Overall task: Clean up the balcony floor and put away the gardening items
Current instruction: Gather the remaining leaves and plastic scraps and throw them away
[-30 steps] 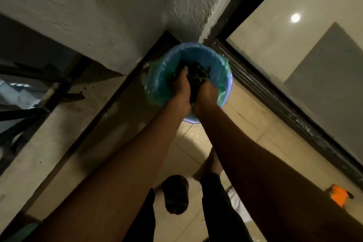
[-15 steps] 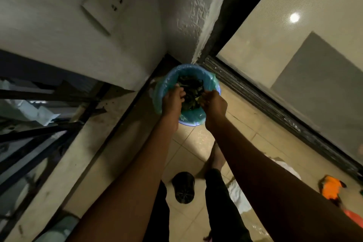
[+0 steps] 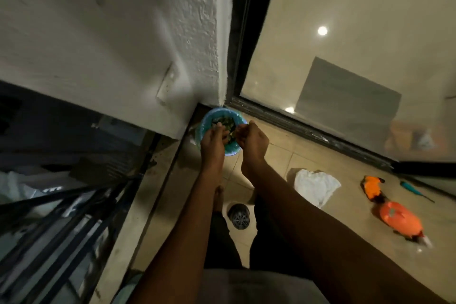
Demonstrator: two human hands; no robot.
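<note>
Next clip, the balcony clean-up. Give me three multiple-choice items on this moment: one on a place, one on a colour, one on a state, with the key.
1. Where does the bin stand?
A. In the corner where the white wall meets the sliding door track
B. Between the person's feet
C. On the white cloth

2. What colour is the handle of the slim tool lying on the floor at far right?
A. Red
B. Teal
C. Yellow

3. What state is the bin in?
A. Empty
B. Shut with a lid
C. Lined and holding green leaves

Key:
1 A: the bin sits against the wall at the end of the door track.
2 B: the tool has a teal handle.
3 C: leaves lie inside the green liner, with the left hand and the right hand above it.
</note>
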